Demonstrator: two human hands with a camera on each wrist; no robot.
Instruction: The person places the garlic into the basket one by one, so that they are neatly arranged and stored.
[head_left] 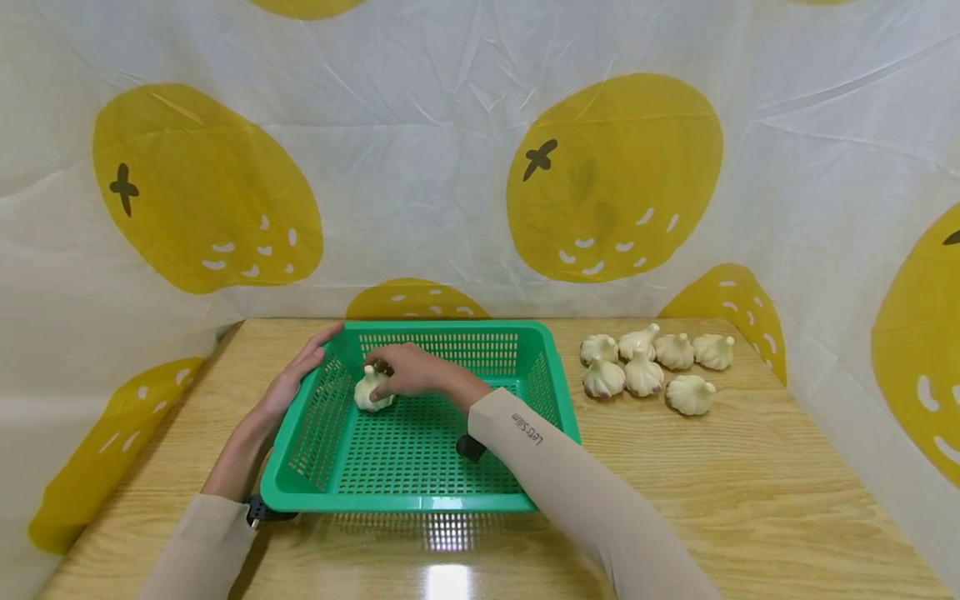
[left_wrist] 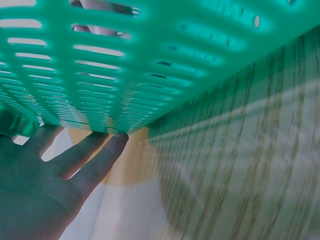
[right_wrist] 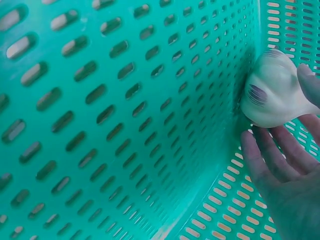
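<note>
A green plastic basket (head_left: 405, 502) with slotted walls stands on the wooden table. Inside it, near the left wall, my right hand (head_left: 408, 371) holds a garlic bulb (head_left: 369, 393) between thumb and fingers. In the right wrist view the bulb (right_wrist: 272, 92) is close to the slotted wall, its stem toward the palm. My left hand (head_left: 291, 379) lies along the outside of the basket's left side, fingers extended up to the rim. The left wrist view shows those fingers (left_wrist: 92, 170) spread and straight beside the slotted wall.
Several garlic bulbs (head_left: 643, 372) sit grouped on the table (head_left: 750, 467) to the right of the basket. A hanging sheet (head_left: 420, 200) with yellow fruit prints encloses the table at the back and sides.
</note>
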